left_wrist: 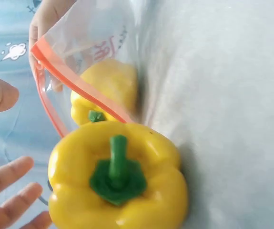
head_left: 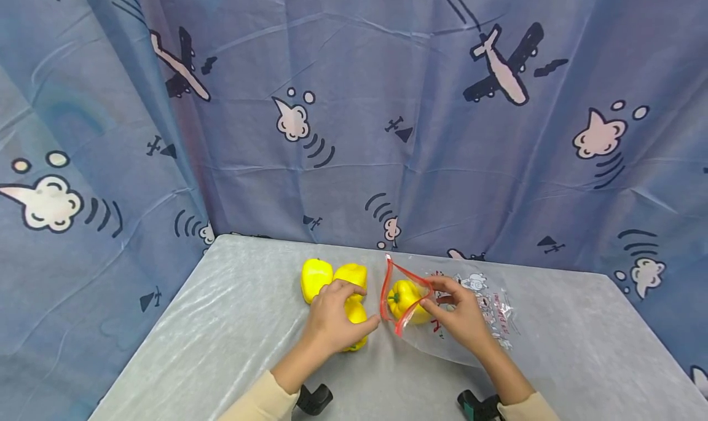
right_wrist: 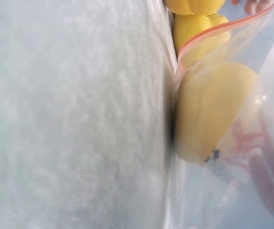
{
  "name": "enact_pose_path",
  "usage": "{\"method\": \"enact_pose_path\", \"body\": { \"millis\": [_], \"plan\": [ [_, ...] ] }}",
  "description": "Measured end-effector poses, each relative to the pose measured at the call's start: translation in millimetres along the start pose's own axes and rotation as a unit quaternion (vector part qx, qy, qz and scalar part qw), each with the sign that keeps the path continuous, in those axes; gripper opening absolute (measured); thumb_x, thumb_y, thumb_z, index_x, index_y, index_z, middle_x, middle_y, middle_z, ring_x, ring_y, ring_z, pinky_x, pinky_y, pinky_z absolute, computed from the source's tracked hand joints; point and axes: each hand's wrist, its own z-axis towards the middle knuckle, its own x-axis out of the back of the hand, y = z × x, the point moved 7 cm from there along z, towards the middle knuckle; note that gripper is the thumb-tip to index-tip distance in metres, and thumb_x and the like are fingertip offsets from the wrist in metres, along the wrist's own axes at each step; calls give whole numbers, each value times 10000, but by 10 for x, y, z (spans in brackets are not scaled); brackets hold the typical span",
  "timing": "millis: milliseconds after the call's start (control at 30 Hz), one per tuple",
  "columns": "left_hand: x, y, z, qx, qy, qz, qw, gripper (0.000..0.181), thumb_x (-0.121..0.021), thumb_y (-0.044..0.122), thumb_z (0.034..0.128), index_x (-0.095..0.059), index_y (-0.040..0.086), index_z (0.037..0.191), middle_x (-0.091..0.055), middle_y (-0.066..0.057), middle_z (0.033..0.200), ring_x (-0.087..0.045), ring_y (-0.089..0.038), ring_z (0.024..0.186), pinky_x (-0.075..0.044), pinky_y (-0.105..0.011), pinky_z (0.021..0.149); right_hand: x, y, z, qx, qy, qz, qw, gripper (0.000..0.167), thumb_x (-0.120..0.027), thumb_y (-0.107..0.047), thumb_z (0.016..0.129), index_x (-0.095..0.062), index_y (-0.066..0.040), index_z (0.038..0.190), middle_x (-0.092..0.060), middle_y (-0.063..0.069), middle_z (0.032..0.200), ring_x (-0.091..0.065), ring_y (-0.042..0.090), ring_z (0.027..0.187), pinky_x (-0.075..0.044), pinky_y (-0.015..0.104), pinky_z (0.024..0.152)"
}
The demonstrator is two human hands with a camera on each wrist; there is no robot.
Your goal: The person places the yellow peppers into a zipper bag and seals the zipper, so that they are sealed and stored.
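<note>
A clear zip bag (head_left: 500, 310) with a red zip edge and printed figures lies on the table, its mouth spread toward the left. Inside it, just behind the mouth, is a yellow bell pepper (head_left: 404, 295) with a green stem. My right hand (head_left: 461, 316) pinches the bag's rim between thumb and fingers. Left of the bag sit three more yellow bell peppers, one at the back left (head_left: 316, 279). My left hand (head_left: 334, 322) hovers over the nearest pepper (left_wrist: 79, 191), partly hiding it; thumb and fingers are spread, apart from the pepper in the left wrist view.
A pale sheet covers the table (head_left: 249, 322). Behind it and along the left hangs a blue curtain (head_left: 343, 132) with printed airplanes and clouds. Dark wrist devices show at the left forearm (head_left: 315, 399) and right forearm (head_left: 478, 405).
</note>
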Motion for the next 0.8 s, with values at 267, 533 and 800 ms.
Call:
{"method": "enact_pose_path", "body": {
  "millis": [267, 533, 800],
  "plan": [
    [52, -175, -188, 856, 140, 24, 9962, 605, -821, 498, 592, -644, 218, 1098, -578, 6, 1091, -522, -213, 999, -443, -368, 788, 12, -24, -11, -41, -10, 60, 10000, 352, -763, -109, 809, -658, -76, 1144, -677, 101, 1137, -609, 57, 982, -570, 307, 757],
    [-52, -299, -354, 1612, 176, -85, 9867, 806, -872, 450, 525, -526, 181, 1201, -480, -46, 1104, -471, -228, 976, -419, -324, 722, 11, -12, -16, -151, -52, -15, 9999, 361, -759, -122, 816, -653, -73, 1157, -671, 106, 1148, -624, 117, 993, -572, 318, 763],
    [-125, -344, -400, 1741, 282, -228, 9841, 798, -873, 396, 522, -495, 133, 1174, -461, -61, 1100, -465, -247, 950, -435, -351, 755, -3, -11, -26, -246, -49, -32, 9997, 344, -759, -131, 818, -659, -76, 1142, -670, 97, 1151, -616, 119, 996, -574, 341, 776]
  ]
}}
